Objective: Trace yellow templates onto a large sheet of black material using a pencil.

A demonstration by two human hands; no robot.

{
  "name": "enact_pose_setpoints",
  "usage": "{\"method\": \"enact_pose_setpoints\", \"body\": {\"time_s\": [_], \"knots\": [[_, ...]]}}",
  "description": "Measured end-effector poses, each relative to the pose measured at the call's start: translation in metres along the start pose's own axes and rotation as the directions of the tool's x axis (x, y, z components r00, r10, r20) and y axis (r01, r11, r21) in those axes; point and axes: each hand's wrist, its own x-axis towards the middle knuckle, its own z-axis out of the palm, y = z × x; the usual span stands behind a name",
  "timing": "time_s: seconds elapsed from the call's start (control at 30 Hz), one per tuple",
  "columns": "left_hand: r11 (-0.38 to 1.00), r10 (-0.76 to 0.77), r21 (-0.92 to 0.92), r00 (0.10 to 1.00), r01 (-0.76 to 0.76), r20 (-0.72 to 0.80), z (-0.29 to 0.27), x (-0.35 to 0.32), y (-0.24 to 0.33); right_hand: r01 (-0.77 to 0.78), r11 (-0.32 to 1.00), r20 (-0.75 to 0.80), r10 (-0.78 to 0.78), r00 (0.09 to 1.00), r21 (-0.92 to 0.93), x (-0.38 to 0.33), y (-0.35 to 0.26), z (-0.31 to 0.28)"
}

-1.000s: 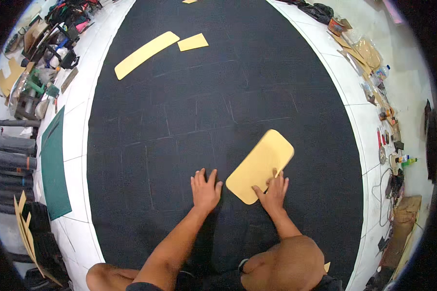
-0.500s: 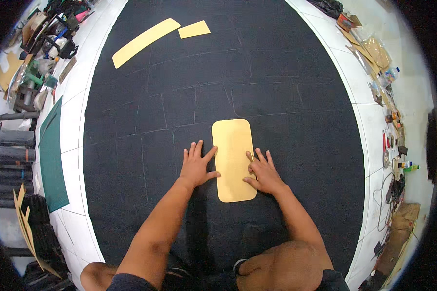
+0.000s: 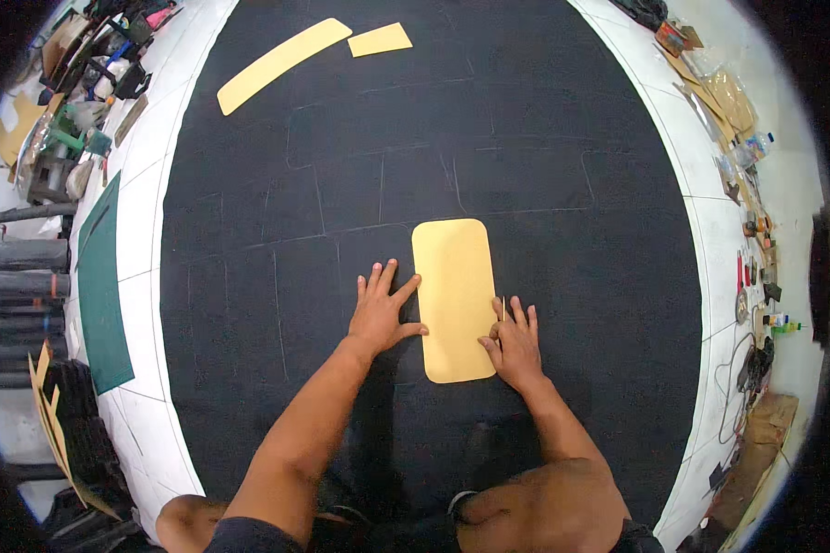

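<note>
A yellow card template (image 3: 454, 300), a rectangle with rounded corners, lies flat on the dark cloth (image 3: 277, 424) in front of me. My left hand (image 3: 378, 309) is open, its fingers spread on the cloth, with thumb and forefinger at the template's left edge. At the lower right edge of the template, my right hand (image 3: 515, 346) is closed around a thin pale stick (image 3: 503, 308). The stick's exact kind is too small to make out. Thin pale lines, straight and angled, mark the cloth beyond and left of the template.
Toward the far left of the cloth lie a long curved yellow card piece (image 3: 284, 66) and a small one (image 3: 381, 40). A green cutting mat (image 3: 104, 290) rests on the white tiles at left. Bottles, tools and card scraps (image 3: 719, 97) line the right wall.
My right hand has drawn back from the template's face to its right edge, and the thin stick now shows upright. The view has shifted slightly; my left hand keeps its place on the template.
</note>
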Motion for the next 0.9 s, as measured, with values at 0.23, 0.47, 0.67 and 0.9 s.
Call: {"method": "enact_pose_setpoints", "body": {"time_s": [0.23, 0.47, 0.67, 0.9], "knots": [[1.0, 0.013, -0.022, 1.0, -0.013, 0.003, 0.0014, -0.0012, -0.0033, -0.013, 0.999, -0.006, 0.012, 1.0, -0.034, -0.0003, -0.0028, 0.0004], [1.0, 0.008, -0.004, 1.0, -0.008, 0.003, 0.0006, -0.0003, -0.001, -0.014, 1.0, -0.024, 0.014, 1.0, -0.019, -0.0013, 0.0034, 0.0042], [1.0, 0.011, -0.011, 1.0, -0.011, 0.002, -0.0009, -0.0004, -0.001, -0.018, 0.999, -0.036, 0.017, 0.999, -0.027, 0.0002, 0.001, 0.0035], [0.998, 0.022, -0.058, 0.999, -0.024, -0.025, 0.0031, -0.0017, -0.0064, -0.008, 1.0, -0.056, 0.008, 0.998, 0.008, -0.0011, -0.0001, 0.0035]]}}
